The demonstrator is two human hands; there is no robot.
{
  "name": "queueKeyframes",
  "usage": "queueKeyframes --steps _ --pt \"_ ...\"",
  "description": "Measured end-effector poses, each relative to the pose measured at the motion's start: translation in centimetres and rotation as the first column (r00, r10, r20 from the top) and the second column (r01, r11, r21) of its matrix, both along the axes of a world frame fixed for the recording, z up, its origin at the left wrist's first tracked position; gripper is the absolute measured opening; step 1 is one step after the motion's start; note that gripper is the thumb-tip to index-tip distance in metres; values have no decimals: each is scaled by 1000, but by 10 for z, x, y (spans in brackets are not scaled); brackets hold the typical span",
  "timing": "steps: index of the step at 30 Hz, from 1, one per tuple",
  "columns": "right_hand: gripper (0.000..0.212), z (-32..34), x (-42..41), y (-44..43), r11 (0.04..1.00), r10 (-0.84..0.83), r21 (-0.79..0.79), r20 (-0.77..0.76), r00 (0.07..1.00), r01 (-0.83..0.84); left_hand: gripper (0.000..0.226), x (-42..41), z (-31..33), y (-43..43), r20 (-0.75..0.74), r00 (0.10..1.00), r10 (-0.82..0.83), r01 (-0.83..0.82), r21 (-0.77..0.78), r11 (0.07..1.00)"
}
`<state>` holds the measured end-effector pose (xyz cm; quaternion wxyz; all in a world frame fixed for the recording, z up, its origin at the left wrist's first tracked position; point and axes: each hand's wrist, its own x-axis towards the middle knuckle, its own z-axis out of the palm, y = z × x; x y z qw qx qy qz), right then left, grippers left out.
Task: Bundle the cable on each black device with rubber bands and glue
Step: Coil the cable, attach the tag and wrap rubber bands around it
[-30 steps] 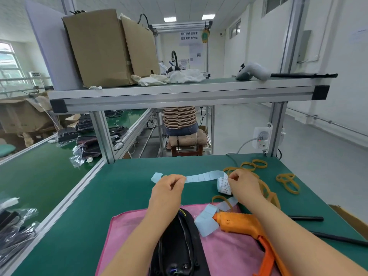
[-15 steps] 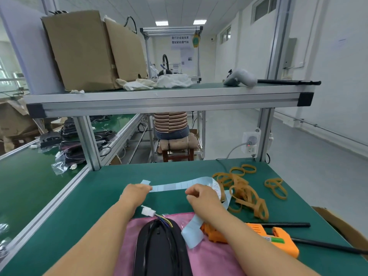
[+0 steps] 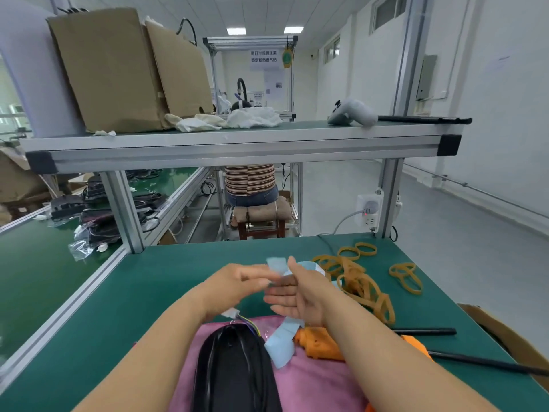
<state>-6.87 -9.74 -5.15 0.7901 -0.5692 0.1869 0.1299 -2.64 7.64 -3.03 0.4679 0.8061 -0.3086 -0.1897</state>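
The black device lies on a pink cloth at the table's near edge. Its cable ends in coloured wires and a white connector at its far end. Above it, my left hand, blurred, pinches the end of a light blue label strip. My right hand is beside it with straight fingers and raised thumb; the strip passes behind it and hangs down onto the cloth. An orange glue gun lies under my right forearm. Tan rubber bands are piled to the right.
More rubber bands lie further right. Two black rods cross the table's right side, by a cardboard box. An aluminium shelf with cartons spans overhead. A power socket hangs on the right post. A person sits beyond.
My hands have come together and lifted; the stretched strip is now bunched between them. The right hand has gone from gripping the strip to straight fingers.
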Motion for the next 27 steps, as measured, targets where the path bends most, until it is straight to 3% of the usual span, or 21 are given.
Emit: queueKeyframes --steps 3,5,6,8,10,12,14,21,27 --pt "42 6 -2 -1 988 10 153 -1 1000 -10 24 -13 3 -9 6 989 -147 145 102 984" --pt "21 6 -3 -2 984 -36 175 33 999 30 22 -19 2 -11 34 977 -212 204 164 965" --pt "22 5 -4 -4 985 -73 160 57 996 63 20 -20 1 -11 49 976 -213 202 170 965" --pt "27 1 -3 -10 984 -134 135 103 986 119 13 -22 0 -12 68 991 -119 111 101 989" --pt "28 -1 -6 -12 985 -149 107 148 978 134 12 -22 -3 -16 108 989 104 -103 -15 995" --pt "25 -3 -7 -12 982 -165 124 178 970 144 16 -23 -7 -23 209 920 332 -319 -94 943" --pt "21 -4 -8 -11 974 -177 171 172 969 147 14 -26 -13 -32 284 854 436 -401 -176 899" --pt "20 -3 -10 -5 978 -205 59 144 968 198 6 -32 -27 -49 439 759 481 -433 -211 876" --pt "20 0 -7 -7 966 -202 -141 118 972 218 12 -32 -33 -47 532 756 380 -386 -105 916"
